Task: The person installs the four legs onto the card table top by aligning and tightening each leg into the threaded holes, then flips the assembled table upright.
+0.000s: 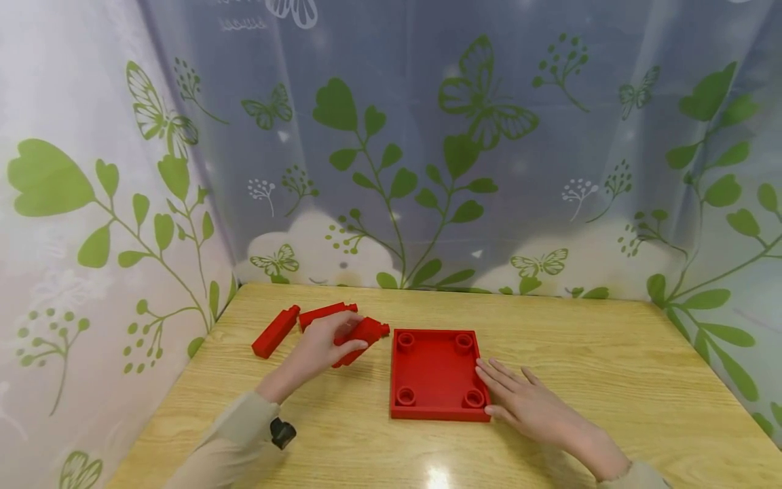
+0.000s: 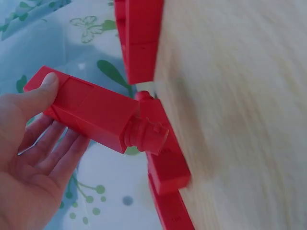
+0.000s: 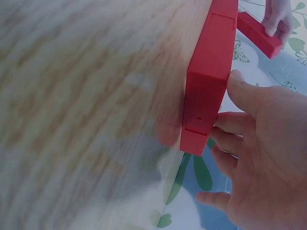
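My left hand (image 1: 318,343) grips a red square-sided leg (image 2: 91,108) by its plain end. A ridged round peg sticks out of the leg's other end and points right, toward the red square panel (image 1: 435,367). The leg is held above the table, just left of the panel. The panel lies flat, its raised rim and round corner sockets facing up. Against its right edge rest the extended fingers of my right hand (image 1: 537,411); the right wrist view shows the thumb and fingers touching the side wall (image 3: 206,100).
Two more red legs with pegs, one at far left (image 1: 275,333) and another behind my left hand (image 1: 326,313), lie on the wooden table (image 1: 568,339). A printed curtain (image 1: 397,149) hangs along the table's back and sides.
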Demonstrator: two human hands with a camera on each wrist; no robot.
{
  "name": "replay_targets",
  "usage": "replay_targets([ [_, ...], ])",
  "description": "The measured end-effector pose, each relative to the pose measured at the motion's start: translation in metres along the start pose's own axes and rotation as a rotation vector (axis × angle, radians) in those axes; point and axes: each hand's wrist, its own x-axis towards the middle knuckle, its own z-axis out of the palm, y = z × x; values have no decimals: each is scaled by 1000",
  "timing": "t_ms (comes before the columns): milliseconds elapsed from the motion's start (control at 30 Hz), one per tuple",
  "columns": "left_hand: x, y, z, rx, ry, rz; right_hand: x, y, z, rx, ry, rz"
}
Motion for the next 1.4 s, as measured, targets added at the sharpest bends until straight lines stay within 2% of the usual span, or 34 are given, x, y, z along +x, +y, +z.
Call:
replay_targets([
  [167, 11, 8, 2, -61, 23, -28, 0, 0, -1, 3, -4, -3],
  [467, 34, 23, 12, -129, 70, 11, -1, -1, -2, 10, -7, -3],
  [600, 45, 31, 18, -171, 80, -11, -1, 0, -1, -3, -9, -3],
  [833, 64, 45, 31, -221, 87, -29, -1, 0, -1, -10, -6, 2],
  [1167, 87, 62, 51, -398, 74, -58, 1, -3, -3, -12, -17, 6],
  [1400, 101, 75, 70, -441, 64, -27, 1, -2, -4, -19, -10, 0],
])
